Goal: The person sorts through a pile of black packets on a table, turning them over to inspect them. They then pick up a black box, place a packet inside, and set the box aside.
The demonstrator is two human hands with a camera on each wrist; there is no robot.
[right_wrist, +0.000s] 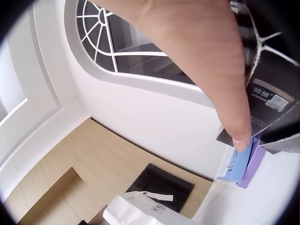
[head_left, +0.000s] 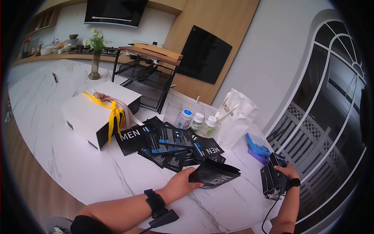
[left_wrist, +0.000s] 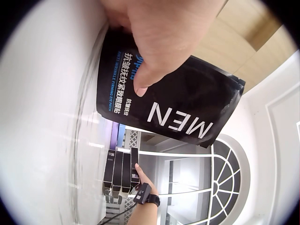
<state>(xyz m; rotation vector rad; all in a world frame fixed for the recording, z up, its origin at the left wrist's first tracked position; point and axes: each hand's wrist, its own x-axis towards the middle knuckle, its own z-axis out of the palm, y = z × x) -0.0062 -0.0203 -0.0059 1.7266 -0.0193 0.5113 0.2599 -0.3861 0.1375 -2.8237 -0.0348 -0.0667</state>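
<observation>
My left hand (head_left: 180, 185) pinches black eye patch sachets (head_left: 215, 174) above the front of the table, thumb across the face marked MEN in the left wrist view. Their top edges fan slightly apart. At the table's right side, several slim black boxes (head_left: 267, 180) stand in a row. My right hand (head_left: 288, 171) grips the rightmost black box (head_left: 277, 160), its thumb along the side; most of its fingers are hidden in the right wrist view. Beyond the left hand, a heap of similar black sachets (head_left: 171, 142) lies spread on the marble-patterned table (head_left: 136, 177).
A white box (head_left: 83, 115) with yellow and pink ribbons stands left of the heap. Behind are a clear organizer with bottles (head_left: 186, 119), a white paper bag (head_left: 236, 117) and a black rack (head_left: 146, 78). Blue (head_left: 257, 143) and purple boxes (head_left: 257, 158) lie beyond the black boxes.
</observation>
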